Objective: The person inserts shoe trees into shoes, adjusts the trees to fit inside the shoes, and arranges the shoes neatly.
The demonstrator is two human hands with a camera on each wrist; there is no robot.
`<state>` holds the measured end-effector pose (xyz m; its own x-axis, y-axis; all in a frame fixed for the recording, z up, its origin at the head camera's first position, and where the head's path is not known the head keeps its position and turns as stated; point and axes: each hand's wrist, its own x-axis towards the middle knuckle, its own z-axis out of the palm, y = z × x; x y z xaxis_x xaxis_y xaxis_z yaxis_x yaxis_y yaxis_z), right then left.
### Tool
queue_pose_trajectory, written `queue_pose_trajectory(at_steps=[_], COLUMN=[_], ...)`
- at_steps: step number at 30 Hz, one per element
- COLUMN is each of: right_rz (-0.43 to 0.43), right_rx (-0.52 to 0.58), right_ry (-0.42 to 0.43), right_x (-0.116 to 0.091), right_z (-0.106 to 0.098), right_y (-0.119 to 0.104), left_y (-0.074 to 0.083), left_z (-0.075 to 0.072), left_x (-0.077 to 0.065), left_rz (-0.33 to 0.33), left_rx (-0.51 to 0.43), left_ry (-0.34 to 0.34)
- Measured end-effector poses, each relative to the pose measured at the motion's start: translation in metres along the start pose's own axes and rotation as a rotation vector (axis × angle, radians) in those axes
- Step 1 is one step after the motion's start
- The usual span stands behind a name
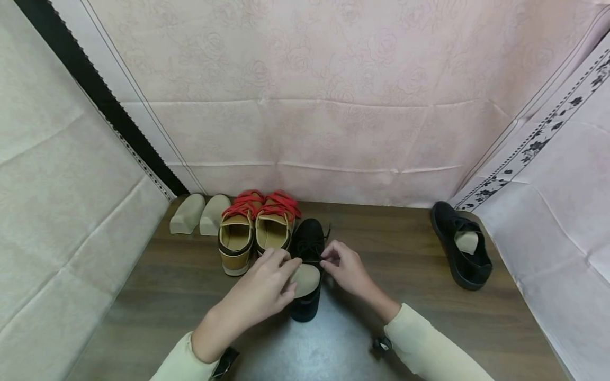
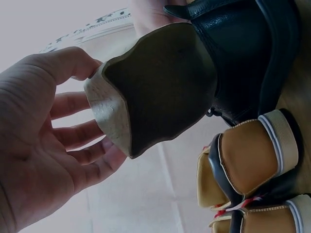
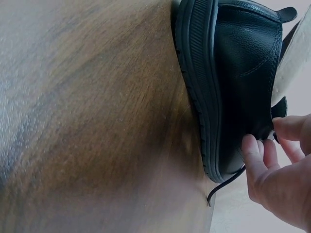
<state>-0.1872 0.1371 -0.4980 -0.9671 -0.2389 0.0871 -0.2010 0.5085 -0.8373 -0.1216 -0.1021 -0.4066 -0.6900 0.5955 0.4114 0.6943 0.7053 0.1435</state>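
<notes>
A black lace-up shoe (image 1: pixel 307 238) stands on the floor, toe toward the back cloth. A cream moulded shoe insert (image 1: pixel 306 280) pokes up out of its opening. My left hand (image 1: pixel 267 286) grips that insert's rim, thumb on one edge and fingers on the other, as the left wrist view shows with the insert's dark hollow side (image 2: pixel 160 87). On the other side of the shoe, my right hand (image 1: pixel 345 267) pinches its upper edge by the lacing. One loose black lace (image 3: pixel 226 183) hangs beside the toe; exactly what lies between the right fingertips is partly hidden.
Tan shoes with red laces (image 1: pixel 235 238) stand close on the left. Beyond them sit two cream inserts (image 1: pixel 188 214). Another black shoe (image 1: pixel 462 248), with an insert inside, is far right. Pale patterned cloth (image 1: pixel 310 132) encloses the wooden floor (image 1: pixel 405 254) at back and sides.
</notes>
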Motion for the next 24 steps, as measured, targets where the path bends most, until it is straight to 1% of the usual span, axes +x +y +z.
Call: queue_pose_trajectory(at_steps=[5, 11, 17, 24], right_rz=[-0.009, -0.018, -0.020, -0.023], right_rx=[-0.005, -0.006, -0.013, -0.030], right_ry=[-0.002, -0.002, -0.001, 0.005], right_x=[-0.001, -0.001, -0.001, 0.000], right_z=[0.000, 0.000, 0.000, 0.001], right_y=[0.000, 0.001, 0.000, 0.001], left_y=[0.001, 0.005, 0.009, 0.009], left_z=[0.005, 0.011, 0.016, 0.023], left_x=[0.004, 0.007, 0.011, 0.013], left_rz=[0.035, 0.031, 0.054, 0.042], left_rx=[0.012, 0.042, 0.099, 0.105], left_ry=[0.007, -0.021, -0.037, -0.048])
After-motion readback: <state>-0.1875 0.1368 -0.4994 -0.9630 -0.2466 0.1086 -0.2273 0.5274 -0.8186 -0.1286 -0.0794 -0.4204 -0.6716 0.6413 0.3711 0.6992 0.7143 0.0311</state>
